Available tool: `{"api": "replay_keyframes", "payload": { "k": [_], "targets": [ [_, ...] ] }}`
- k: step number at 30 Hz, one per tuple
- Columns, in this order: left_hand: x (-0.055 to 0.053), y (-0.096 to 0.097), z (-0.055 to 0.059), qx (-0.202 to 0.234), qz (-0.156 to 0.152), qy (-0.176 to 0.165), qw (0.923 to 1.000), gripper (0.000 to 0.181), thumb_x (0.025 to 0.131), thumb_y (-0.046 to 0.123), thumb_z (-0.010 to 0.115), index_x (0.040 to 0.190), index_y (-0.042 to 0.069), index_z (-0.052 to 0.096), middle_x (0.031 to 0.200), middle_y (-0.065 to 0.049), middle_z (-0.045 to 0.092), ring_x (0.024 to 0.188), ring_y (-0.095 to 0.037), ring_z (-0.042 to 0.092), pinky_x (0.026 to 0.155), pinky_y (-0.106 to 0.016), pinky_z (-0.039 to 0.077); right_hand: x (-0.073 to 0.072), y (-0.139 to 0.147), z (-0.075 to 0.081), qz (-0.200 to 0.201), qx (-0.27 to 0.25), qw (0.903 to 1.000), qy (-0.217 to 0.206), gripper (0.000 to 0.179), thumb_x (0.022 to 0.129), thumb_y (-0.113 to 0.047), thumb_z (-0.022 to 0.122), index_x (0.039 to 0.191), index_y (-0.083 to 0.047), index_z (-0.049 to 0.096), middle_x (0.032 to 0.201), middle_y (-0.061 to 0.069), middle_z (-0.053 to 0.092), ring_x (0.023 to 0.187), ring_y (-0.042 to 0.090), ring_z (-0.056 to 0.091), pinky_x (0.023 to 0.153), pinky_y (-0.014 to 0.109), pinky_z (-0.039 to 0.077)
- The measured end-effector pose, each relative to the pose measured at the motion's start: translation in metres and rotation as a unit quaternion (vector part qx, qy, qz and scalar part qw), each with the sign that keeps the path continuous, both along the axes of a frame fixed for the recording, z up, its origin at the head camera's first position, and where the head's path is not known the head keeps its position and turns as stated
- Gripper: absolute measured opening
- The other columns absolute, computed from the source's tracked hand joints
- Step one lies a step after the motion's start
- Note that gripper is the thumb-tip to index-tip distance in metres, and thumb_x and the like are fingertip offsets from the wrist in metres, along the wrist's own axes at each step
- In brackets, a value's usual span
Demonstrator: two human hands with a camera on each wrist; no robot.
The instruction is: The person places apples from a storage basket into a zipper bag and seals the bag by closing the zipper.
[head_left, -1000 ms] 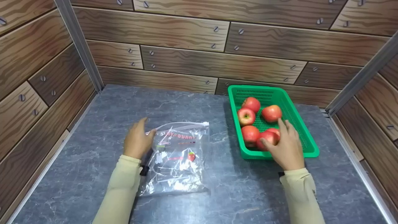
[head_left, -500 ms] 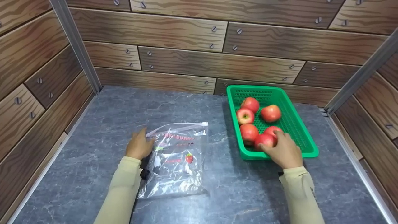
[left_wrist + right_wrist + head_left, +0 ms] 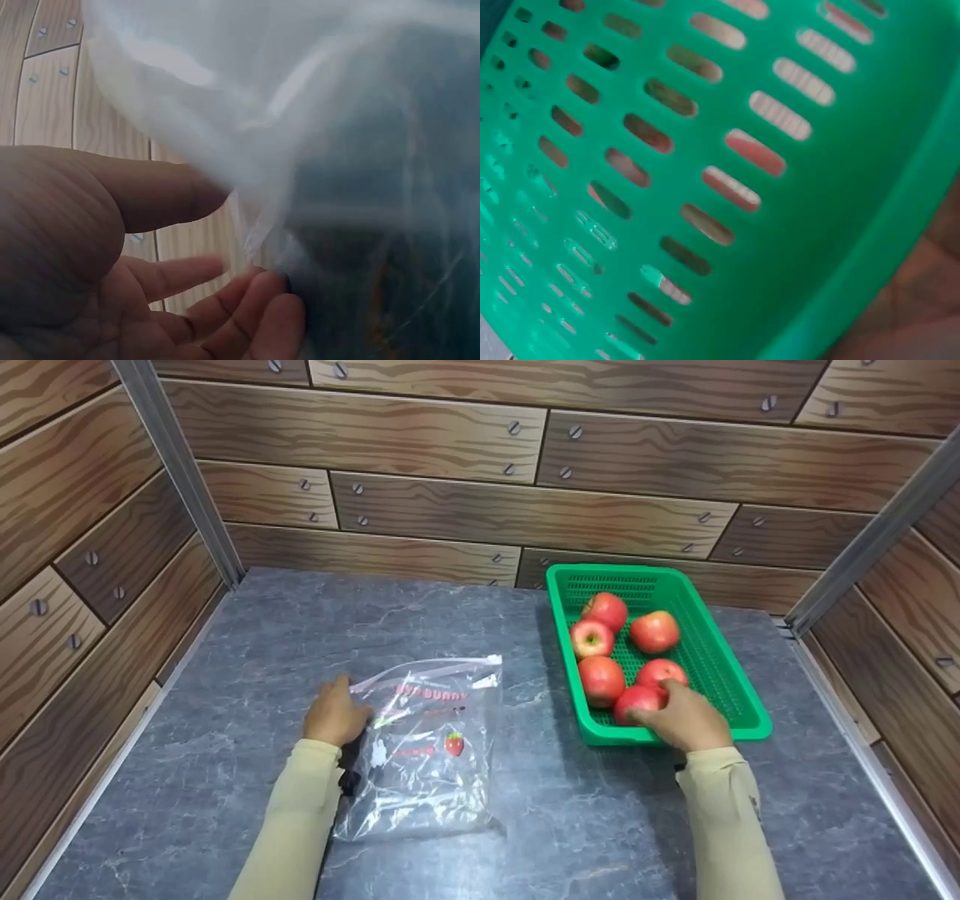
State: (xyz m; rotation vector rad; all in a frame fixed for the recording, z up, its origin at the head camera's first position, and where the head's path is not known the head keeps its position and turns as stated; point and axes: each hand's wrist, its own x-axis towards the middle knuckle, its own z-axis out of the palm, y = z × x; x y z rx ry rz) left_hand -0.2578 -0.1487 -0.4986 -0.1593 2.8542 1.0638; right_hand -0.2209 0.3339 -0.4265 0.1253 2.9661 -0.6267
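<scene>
Clear bag (image 3: 424, 761) on bench, left hand's 4 o'clock. Left hand (image 3: 335, 712): thumb and fingers parted at bag's edge. Right hand (image 3: 688, 718) grips near apple (image 3: 636, 703) at its 9 o'clock, in green basket (image 3: 731, 690); five more apples (image 3: 654, 632) behind, 10 to 1 o'clock.

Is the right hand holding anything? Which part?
The right hand seems to grip the nearest apple, thumb at its near side, fingers at its far side.
</scene>
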Motion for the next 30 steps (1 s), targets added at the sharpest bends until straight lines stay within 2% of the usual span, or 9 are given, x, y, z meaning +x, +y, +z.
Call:
{"api": "replay_keyframes", "payload": {
  "k": [3,7,13,18,22,24,26,28,30],
  "targets": [
    [0.000,-0.001,-0.001,0.013,-0.003,-0.016,0.9998,0.079,0.095,0.013,0.063,0.159,-0.008,0.022,0.159,-0.039,0.026,0.142,-0.057,0.034,0.115,-0.065,0.032,-0.004,0.000,0.002,0.015,0.000,0.9997,-0.022,0.090,0.091,-0.048,0.070,0.150,0.012,0.038,0.141,0.037,0.052,0.123,0.054,0.055,0.095,0.065,0.048],
    [0.000,-0.004,-0.003,0.044,-0.007,-0.031,0.9985,0.081,0.091,0.005,0.055,0.161,-0.007,0.015,0.162,-0.034,0.025,0.147,-0.052,0.029,0.119,-0.062,0.028,-0.008,0.000,0.002,0.028,0.006,0.9993,-0.022,0.084,0.088,-0.042,0.071,0.145,0.013,0.043,0.135,0.036,0.057,0.118,0.052,0.058,0.092,0.064,0.050],
    [-0.002,-0.006,-0.004,0.051,-0.012,-0.025,0.9983,0.069,0.088,0.005,0.052,0.154,-0.002,0.037,0.154,-0.032,0.042,0.137,-0.050,0.045,0.110,-0.062,0.039,-0.012,0.000,-0.001,0.028,0.003,0.9996,-0.005,0.072,0.085,-0.035,0.072,0.138,0.011,0.053,0.129,0.033,0.061,0.110,0.045,0.061,0.088,0.061,0.051],
    [-0.002,-0.008,-0.001,0.053,0.003,-0.004,0.9986,0.042,0.096,0.017,0.057,0.136,0.003,0.053,0.140,-0.027,0.057,0.118,-0.043,0.058,0.098,-0.057,0.046,-0.013,-0.001,-0.002,0.023,-0.007,0.9996,-0.014,0.083,0.086,-0.038,0.072,0.144,0.013,0.044,0.133,0.036,0.058,0.115,0.050,0.060,0.092,0.062,0.050],
    [-0.003,-0.007,0.000,0.050,0.014,0.036,0.9980,0.020,0.101,0.017,0.058,0.116,0.004,0.058,0.116,-0.021,0.065,0.100,-0.037,0.062,0.088,-0.053,0.048,-0.013,-0.001,-0.002,0.020,-0.009,0.9994,-0.026,0.086,0.088,-0.038,0.071,0.147,0.015,0.037,0.134,0.039,0.055,0.117,0.054,0.058,0.094,0.064,0.049],
    [-0.004,-0.006,0.000,0.049,0.023,0.050,0.9973,0.021,0.100,0.013,0.058,0.118,0.002,0.057,0.111,-0.021,0.065,0.096,-0.037,0.062,0.086,-0.053,0.049,-0.013,-0.001,-0.002,0.019,-0.012,0.9994,-0.025,0.086,0.088,-0.038,0.071,0.147,0.015,0.037,0.134,0.039,0.055,0.117,0.055,0.058,0.094,0.064,0.049],
    [-0.004,-0.006,0.000,0.043,0.029,0.056,0.9971,0.029,0.098,0.009,0.057,0.126,-0.002,0.056,0.110,-0.023,0.066,0.097,-0.038,0.063,0.088,-0.054,0.049,-0.012,-0.001,-0.003,0.020,-0.013,0.9995,-0.020,0.085,0.088,-0.038,0.072,0.146,0.015,0.038,0.133,0.039,0.056,0.116,0.054,0.058,0.094,0.063,0.049],
    [-0.004,-0.005,0.000,0.041,0.029,0.051,0.9974,0.038,0.097,0.007,0.056,0.133,-0.004,0.055,0.113,-0.025,0.067,0.100,-0.040,0.064,0.090,-0.055,0.049,-0.012,0.000,-0.003,0.022,-0.012,0.9996,-0.014,0.084,0.087,-0.037,0.072,0.145,0.016,0.039,0.131,0.038,0.058,0.115,0.054,0.059,0.093,0.063,0.049],
    [-0.005,-0.006,0.001,0.037,0.025,0.045,0.9980,0.038,0.096,0.007,0.055,0.132,-0.004,0.060,0.114,-0.025,0.068,0.101,-0.039,0.064,0.091,-0.056,0.050,-0.012,-0.001,-0.003,0.023,-0.012,0.9996,-0.010,0.082,0.087,-0.036,0.072,0.142,0.016,0.042,0.129,0.037,0.059,0.113,0.052,0.060,0.092,0.062,0.050]
  ]
}}
